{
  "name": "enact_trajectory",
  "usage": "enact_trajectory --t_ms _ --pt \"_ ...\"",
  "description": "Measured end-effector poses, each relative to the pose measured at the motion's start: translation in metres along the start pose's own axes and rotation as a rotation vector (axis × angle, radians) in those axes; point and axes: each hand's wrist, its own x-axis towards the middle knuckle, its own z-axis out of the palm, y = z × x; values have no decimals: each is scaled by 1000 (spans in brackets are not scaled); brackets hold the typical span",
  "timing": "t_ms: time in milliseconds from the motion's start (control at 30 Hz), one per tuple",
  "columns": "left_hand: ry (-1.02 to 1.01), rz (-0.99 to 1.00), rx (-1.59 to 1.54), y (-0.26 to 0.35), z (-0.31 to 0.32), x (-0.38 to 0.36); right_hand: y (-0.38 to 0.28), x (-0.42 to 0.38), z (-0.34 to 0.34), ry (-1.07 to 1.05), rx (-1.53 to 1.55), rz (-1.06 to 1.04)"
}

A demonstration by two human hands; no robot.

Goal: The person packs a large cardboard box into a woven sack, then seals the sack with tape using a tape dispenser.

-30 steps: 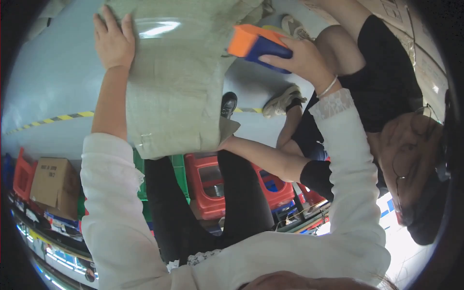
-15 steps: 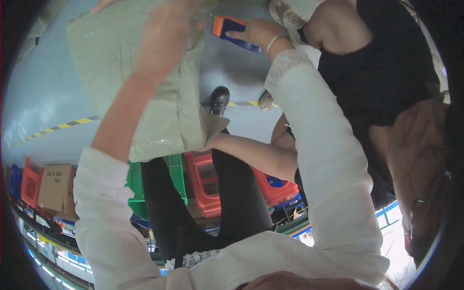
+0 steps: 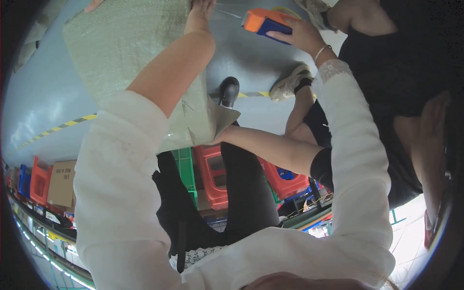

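Note:
A large package wrapped in pale woven sheeting stands in front of me, with a loose flap at its lower right corner. My left hand lies against its right edge near the top of the view, fingers stretched out and partly cut off by the frame. To the right of the package, my right hand is closed round an orange and blue tape dispenser. A thin clear strip of tape shows between the dispenser and the package.
Another person's arm reaches to the package's lower corner; fingertips touch its top left. That person in black is close on my right. Red stools, a green crate and a cardboard box are below.
My left hand has moved from over the package to its right edge. My right hand has carried the tape dispenser to the right, away from the package.

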Motion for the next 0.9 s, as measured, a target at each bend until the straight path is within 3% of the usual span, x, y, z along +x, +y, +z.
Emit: enact_trajectory --t_ms 100,200,300,400,500,600,733,800,900 --pt "-36 -12 -7 3 3 4 12 -7 2 -71 7 98" --pt "-45 -52 39 11 2 8 -17 1 5 -76 37 157" --pt "67 -54 -23 10 0 -2 -43 46 22 -66 -65 255" --pt "198 106 -59 9 3 -2 -70 99 46 -34 123 244" --pt "54 91 83 11 1 17 -104 145 70 45 153 411" --pt "-26 168 -195 9 -2 37 -115 173 107 -103 -51 451" --pt "-63 164 -105 15 -6 41 -96 169 132 -320 -351 425" --pt "-125 77 -98 13 -9 49 -63 124 131 -153 -165 421" --pt "-228 146 -190 11 -21 45 -60 64 140 -14 322 496"
